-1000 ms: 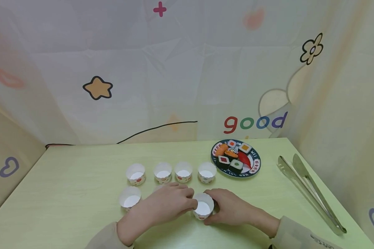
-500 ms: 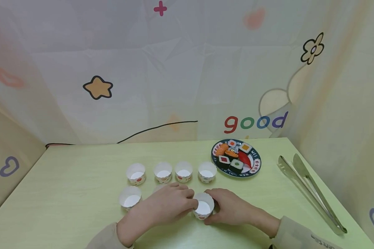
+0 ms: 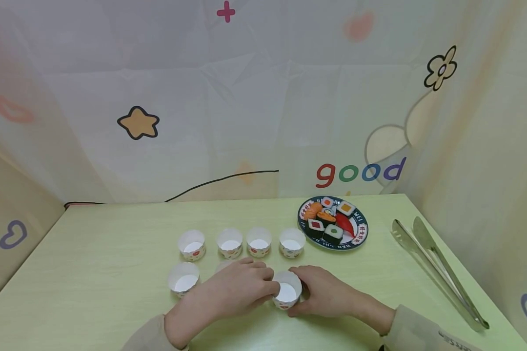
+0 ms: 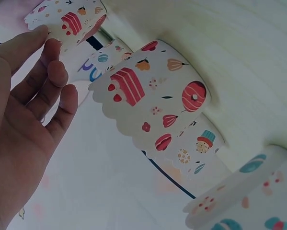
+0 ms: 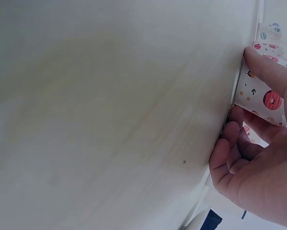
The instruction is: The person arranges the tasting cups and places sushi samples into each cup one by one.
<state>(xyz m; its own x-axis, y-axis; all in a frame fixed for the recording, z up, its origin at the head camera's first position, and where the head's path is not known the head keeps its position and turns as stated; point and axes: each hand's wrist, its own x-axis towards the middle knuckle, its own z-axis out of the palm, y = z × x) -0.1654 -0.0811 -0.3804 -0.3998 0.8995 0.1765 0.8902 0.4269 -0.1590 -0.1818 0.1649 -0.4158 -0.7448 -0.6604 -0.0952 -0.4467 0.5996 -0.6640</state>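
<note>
A white paper baking cup (image 3: pixel 287 290) with a printed outer wall stands upright on the table between both hands. My right hand (image 3: pixel 327 291) curls around its right side, thumb in front and fingers behind; in the right wrist view the thumb and fingers flank the cup's wall (image 5: pixel 259 93). My left hand (image 3: pixel 239 285) pinches the rim at the left with thumb and forefinger, the other fingers (image 4: pixel 62 112) lying loosely bent. Under that hand another baking cup (image 3: pixel 224 264) is mostly hidden. It shows large in the left wrist view as a cake-printed cup (image 4: pixel 150 96).
Several baking cups (image 3: pixel 230 243) form a back row, with one more cup (image 3: pixel 183 279) at the left. A round plate (image 3: pixel 358 235) of toy sushi sits at the back right. Metal tongs (image 3: pixel 441 273) lie along the right edge of the table (image 3: pixel 92 278).
</note>
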